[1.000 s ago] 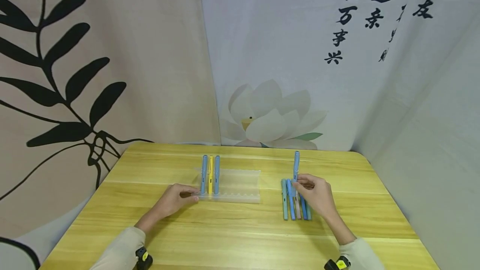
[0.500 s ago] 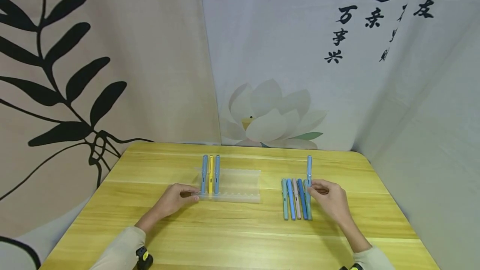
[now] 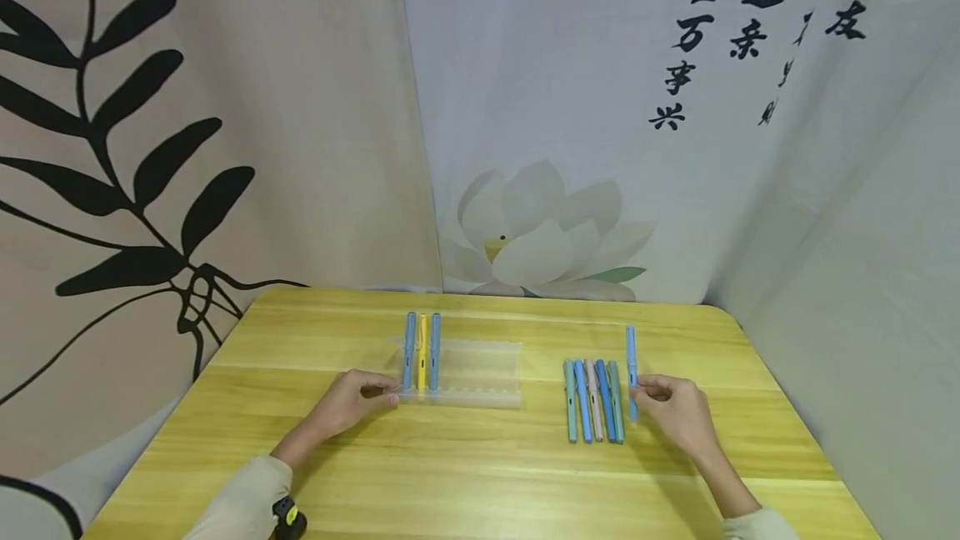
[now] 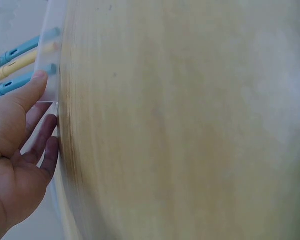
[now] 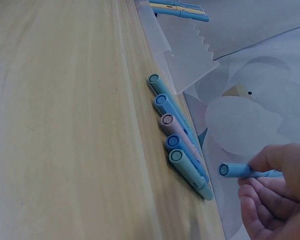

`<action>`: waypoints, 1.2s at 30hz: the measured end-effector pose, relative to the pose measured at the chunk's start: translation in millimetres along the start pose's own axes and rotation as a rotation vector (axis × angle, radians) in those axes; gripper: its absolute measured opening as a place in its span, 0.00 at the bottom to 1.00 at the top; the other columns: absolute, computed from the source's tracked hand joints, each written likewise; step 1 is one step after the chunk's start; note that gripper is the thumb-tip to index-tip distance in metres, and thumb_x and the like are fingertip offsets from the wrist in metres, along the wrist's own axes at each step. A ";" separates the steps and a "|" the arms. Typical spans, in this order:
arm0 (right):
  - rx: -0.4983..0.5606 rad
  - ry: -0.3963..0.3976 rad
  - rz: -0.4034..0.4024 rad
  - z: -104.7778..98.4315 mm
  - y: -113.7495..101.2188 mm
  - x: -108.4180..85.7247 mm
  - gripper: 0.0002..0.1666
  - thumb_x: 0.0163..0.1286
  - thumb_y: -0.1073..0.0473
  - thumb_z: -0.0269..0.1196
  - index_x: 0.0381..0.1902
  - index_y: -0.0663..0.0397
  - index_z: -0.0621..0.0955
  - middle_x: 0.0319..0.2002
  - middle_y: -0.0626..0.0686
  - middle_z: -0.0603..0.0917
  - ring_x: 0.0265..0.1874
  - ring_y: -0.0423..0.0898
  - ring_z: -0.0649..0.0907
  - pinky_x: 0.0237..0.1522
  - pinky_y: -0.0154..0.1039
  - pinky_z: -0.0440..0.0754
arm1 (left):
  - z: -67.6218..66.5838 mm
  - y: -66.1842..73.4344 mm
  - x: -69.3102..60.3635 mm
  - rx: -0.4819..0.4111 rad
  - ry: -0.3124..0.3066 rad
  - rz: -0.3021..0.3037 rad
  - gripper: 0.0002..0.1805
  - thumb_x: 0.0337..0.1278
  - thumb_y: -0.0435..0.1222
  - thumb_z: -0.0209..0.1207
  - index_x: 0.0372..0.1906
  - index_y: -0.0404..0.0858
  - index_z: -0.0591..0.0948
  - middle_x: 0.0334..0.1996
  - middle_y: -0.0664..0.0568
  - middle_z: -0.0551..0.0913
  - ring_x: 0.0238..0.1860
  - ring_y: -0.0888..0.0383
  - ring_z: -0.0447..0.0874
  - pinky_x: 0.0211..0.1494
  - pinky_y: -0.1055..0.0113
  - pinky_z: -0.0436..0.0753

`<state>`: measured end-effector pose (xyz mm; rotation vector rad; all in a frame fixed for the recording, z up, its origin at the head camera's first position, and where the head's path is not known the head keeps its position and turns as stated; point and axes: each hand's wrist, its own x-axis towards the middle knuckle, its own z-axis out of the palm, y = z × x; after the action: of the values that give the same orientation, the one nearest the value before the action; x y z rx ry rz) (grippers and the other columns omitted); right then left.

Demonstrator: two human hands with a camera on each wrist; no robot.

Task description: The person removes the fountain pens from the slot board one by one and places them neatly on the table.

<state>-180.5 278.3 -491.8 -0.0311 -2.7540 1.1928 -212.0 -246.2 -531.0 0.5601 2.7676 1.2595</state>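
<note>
A pale printed cloth backdrop (image 3: 330, 107) hangs behind the yellow wood-grain desk (image 3: 480, 482). The slim light-blue capped pen (image 3: 632, 352) is just right of the row of five blue, green and pinkish pens (image 3: 595, 400), apart from it, pinched between the thumb and fingers of the right hand (image 3: 678, 415); whether its lower end touches the desk is hard to tell. It looks light, stiff and smooth, so it could roll in the fingers; mid-barrel seems the steadiest hold. Farther left, the left hand (image 3: 352, 401) pinches the near left corner of the clear notched plastic rack (image 3: 480, 369), likely light and apt to slide, holding two blue pens (image 3: 435, 352) around a yellow pen (image 3: 422, 352).
</note>
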 end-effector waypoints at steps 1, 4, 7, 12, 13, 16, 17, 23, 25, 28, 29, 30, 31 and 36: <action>-0.005 -0.005 0.008 0.2 1.5 -0.4 0.18 0.69 0.55 0.70 0.50 0.62 0.87 0.39 0.55 0.90 0.38 0.49 0.89 0.40 0.37 0.87 | 0.3 -0.5 -0.4 -0.002 -0.001 -0.002 0.17 0.66 0.43 0.67 0.54 0.40 0.88 0.53 0.47 0.88 0.56 0.46 0.85 0.59 0.47 0.84; -0.015 -0.021 0.030 1.3 6.2 -1.6 0.18 0.69 0.55 0.70 0.50 0.62 0.87 0.39 0.54 0.90 0.39 0.50 0.89 0.42 0.43 0.87 | 0.8 -1.5 -0.7 0.000 0.001 0.006 0.17 0.66 0.43 0.67 0.54 0.39 0.88 0.53 0.46 0.88 0.56 0.46 0.85 0.58 0.47 0.84; -0.031 -0.039 0.048 2.6 11.0 -3.1 0.18 0.69 0.55 0.69 0.51 0.63 0.87 0.39 0.54 0.90 0.40 0.51 0.89 0.42 0.45 0.87 | 0.9 -2.1 -0.2 -0.005 0.004 0.010 0.16 0.65 0.42 0.67 0.53 0.40 0.88 0.53 0.47 0.88 0.56 0.46 0.85 0.59 0.47 0.84; -0.041 -0.061 0.066 2.8 16.0 -6.0 0.18 0.68 0.58 0.69 0.50 0.66 0.87 0.38 0.55 0.90 0.39 0.52 0.88 0.37 0.39 0.85 | 1.0 -1.9 -0.2 0.000 0.000 0.021 0.16 0.65 0.43 0.67 0.53 0.41 0.89 0.52 0.48 0.88 0.56 0.46 0.86 0.58 0.47 0.84; -0.042 -0.064 0.069 2.6 16.7 -6.6 0.18 0.68 0.58 0.69 0.50 0.67 0.87 0.38 0.55 0.90 0.39 0.51 0.88 0.35 0.38 0.85 | 0.9 -1.6 -0.4 -0.001 -0.001 0.021 0.16 0.65 0.43 0.67 0.53 0.40 0.89 0.52 0.48 0.88 0.56 0.46 0.86 0.58 0.47 0.84; -0.043 -0.077 0.084 2.2 18.6 -7.3 0.19 0.67 0.58 0.69 0.49 0.69 0.87 0.37 0.56 0.90 0.37 0.51 0.88 0.32 0.36 0.84 | 0.8 -1.0 -0.6 -0.003 -0.001 0.021 0.16 0.65 0.43 0.67 0.53 0.40 0.89 0.51 0.48 0.89 0.55 0.46 0.86 0.58 0.46 0.84; -0.044 -0.080 0.093 2.2 19.0 -7.5 0.19 0.67 0.58 0.69 0.49 0.68 0.87 0.37 0.56 0.90 0.37 0.50 0.88 0.33 0.36 0.84 | 0.8 -0.9 -0.7 -0.002 0.000 0.021 0.16 0.66 0.43 0.67 0.53 0.40 0.89 0.51 0.48 0.89 0.55 0.46 0.86 0.58 0.46 0.84; -0.056 -0.093 0.125 3.4 23.3 -7.6 0.18 0.66 0.57 0.70 0.47 0.68 0.87 0.40 0.61 0.90 0.40 0.55 0.89 0.37 0.43 0.87 | 1.1 -1.5 -1.0 0.000 0.005 0.020 0.16 0.66 0.44 0.67 0.53 0.40 0.88 0.51 0.48 0.89 0.55 0.46 0.86 0.58 0.46 0.84; -0.064 -0.093 0.132 4.2 25.5 -7.4 0.17 0.66 0.57 0.70 0.46 0.66 0.88 0.41 0.61 0.90 0.41 0.56 0.89 0.38 0.44 0.87 | 1.1 -1.4 -1.0 -0.001 0.006 0.017 0.16 0.65 0.43 0.67 0.53 0.40 0.88 0.51 0.48 0.89 0.55 0.46 0.86 0.58 0.46 0.84; -0.075 -0.093 0.132 4.8 27.7 -6.5 0.17 0.66 0.57 0.69 0.45 0.66 0.88 0.40 0.61 0.90 0.40 0.55 0.89 0.36 0.43 0.86 | 1.1 -1.4 -1.0 -0.006 0.005 0.014 0.16 0.65 0.44 0.67 0.53 0.40 0.88 0.51 0.48 0.89 0.55 0.46 0.86 0.58 0.46 0.83; -0.078 -0.092 0.135 4.9 28.1 -6.2 0.16 0.66 0.57 0.69 0.45 0.65 0.88 0.40 0.60 0.90 0.40 0.54 0.89 0.36 0.42 0.85 | 1.0 -1.5 -1.0 -0.007 0.005 0.013 0.16 0.65 0.44 0.67 0.53 0.40 0.88 0.51 0.48 0.89 0.55 0.46 0.86 0.58 0.46 0.83; -0.078 -0.094 0.135 4.8 28.3 -5.8 0.16 0.66 0.57 0.69 0.45 0.65 0.88 0.40 0.60 0.90 0.39 0.53 0.89 0.35 0.41 0.85 | 1.0 -1.6 -0.9 -0.008 0.004 0.012 0.16 0.65 0.44 0.67 0.53 0.40 0.88 0.51 0.48 0.89 0.55 0.46 0.86 0.58 0.46 0.83; -0.077 -0.095 0.135 4.7 28.4 -5.4 0.16 0.66 0.57 0.69 0.45 0.65 0.88 0.40 0.60 0.90 0.39 0.53 0.88 0.34 0.41 0.84 | 1.0 -1.7 -0.8 -0.007 0.003 0.012 0.16 0.65 0.44 0.67 0.53 0.40 0.88 0.51 0.49 0.89 0.55 0.47 0.86 0.59 0.46 0.83; -0.067 -0.106 0.137 4.0 27.2 -4.4 0.15 0.67 0.57 0.69 0.44 0.65 0.89 0.40 0.60 0.90 0.38 0.52 0.88 0.33 0.41 0.85 | 0.9 -1.4 -0.4 -0.005 0.000 0.014 0.16 0.65 0.44 0.67 0.53 0.41 0.89 0.51 0.49 0.89 0.55 0.46 0.86 0.59 0.46 0.83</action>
<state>-177.7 293.7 -514.7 -0.1712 -2.9263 1.1647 -211.9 -246.5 -532.7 0.5801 2.7643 1.2690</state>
